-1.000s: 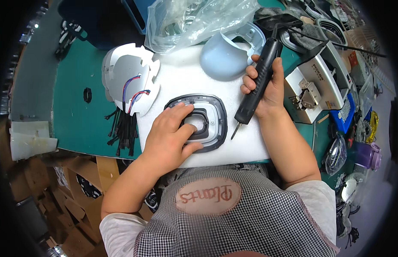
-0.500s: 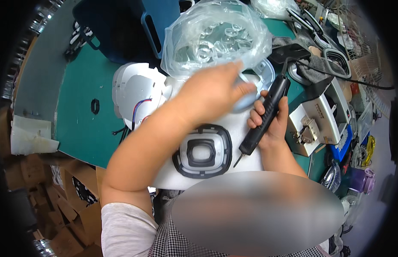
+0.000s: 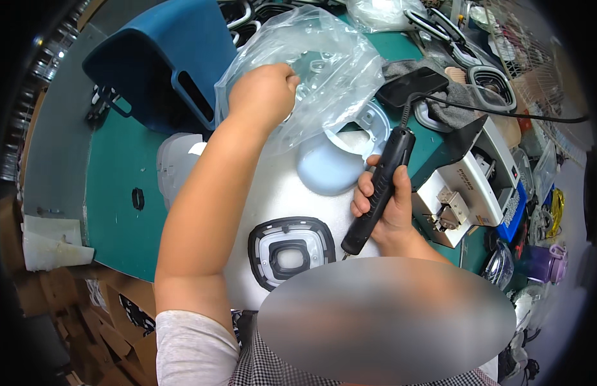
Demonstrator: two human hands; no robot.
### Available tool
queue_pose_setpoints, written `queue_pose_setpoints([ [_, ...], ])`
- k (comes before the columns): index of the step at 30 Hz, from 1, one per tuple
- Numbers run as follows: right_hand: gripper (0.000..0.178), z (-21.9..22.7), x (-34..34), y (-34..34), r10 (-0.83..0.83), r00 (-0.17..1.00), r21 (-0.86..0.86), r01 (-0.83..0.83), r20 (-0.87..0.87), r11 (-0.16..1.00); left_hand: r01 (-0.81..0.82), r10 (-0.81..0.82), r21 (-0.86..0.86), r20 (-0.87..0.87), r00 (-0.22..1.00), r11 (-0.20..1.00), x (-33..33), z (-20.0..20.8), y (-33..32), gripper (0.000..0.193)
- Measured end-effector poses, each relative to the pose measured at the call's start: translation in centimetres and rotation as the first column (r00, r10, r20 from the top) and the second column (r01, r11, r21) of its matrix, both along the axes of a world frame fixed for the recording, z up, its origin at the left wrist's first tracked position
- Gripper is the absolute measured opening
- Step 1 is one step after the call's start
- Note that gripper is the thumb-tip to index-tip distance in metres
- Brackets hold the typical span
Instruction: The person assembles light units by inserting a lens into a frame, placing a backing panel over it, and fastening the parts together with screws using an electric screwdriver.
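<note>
The green bench (image 3: 118, 193) carries a white mat; on it, near the person, lies the dark-rimmed square frame (image 3: 290, 252). Beyond the frame, the left hand (image 3: 263, 96) has its fingers closed inside the clear plastic bag (image 3: 324, 64), seemingly fetching a part. Just right of the frame, the right hand (image 3: 385, 206) grips the black electric screwdriver (image 3: 379, 193), tip down.

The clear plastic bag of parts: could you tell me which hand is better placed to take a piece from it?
Left. The left hand is already at the clear plastic bag, while the right hand grips the black electric screwdriver.
</note>
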State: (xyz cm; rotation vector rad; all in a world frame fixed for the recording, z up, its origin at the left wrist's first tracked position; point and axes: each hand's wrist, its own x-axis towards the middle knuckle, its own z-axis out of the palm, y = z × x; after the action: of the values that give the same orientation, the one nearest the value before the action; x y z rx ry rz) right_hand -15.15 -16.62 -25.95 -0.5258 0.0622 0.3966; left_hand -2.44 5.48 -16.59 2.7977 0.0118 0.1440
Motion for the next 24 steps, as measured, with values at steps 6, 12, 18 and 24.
queue_pose_setpoints([
  [6,0.049,0.1,-0.4,0.2,-0.007,0.997,0.029,0.01,-0.079,1.0,0.097,-0.085,-0.067,0.16,0.983,0.993,2.3,-1.7,0.0,0.031],
  [12,0.05,0.8,0.1,0.1,0.008,0.995,-0.012,-0.009,-0.1,1.0,0.507,-0.268,-0.117,0.737,0.621,0.854,-2.4,4.9,-8.6,0.009],
  [18,0.033,1.4,-0.3,0.9,-0.094,0.995,0.06,0.095,-0.031,0.994,0.882,-0.775,-0.007,0.473,0.419,0.472,-6.3,5.8,-19.7,0.062],
  [24,0.032,0.5,-1.3,1.2,-0.093,0.981,-0.142,0.117,0.169,0.983,0.883,-0.882,0.119,0.196,0.428,0.455,-6.0,2.8,-26.8,0.09],
])
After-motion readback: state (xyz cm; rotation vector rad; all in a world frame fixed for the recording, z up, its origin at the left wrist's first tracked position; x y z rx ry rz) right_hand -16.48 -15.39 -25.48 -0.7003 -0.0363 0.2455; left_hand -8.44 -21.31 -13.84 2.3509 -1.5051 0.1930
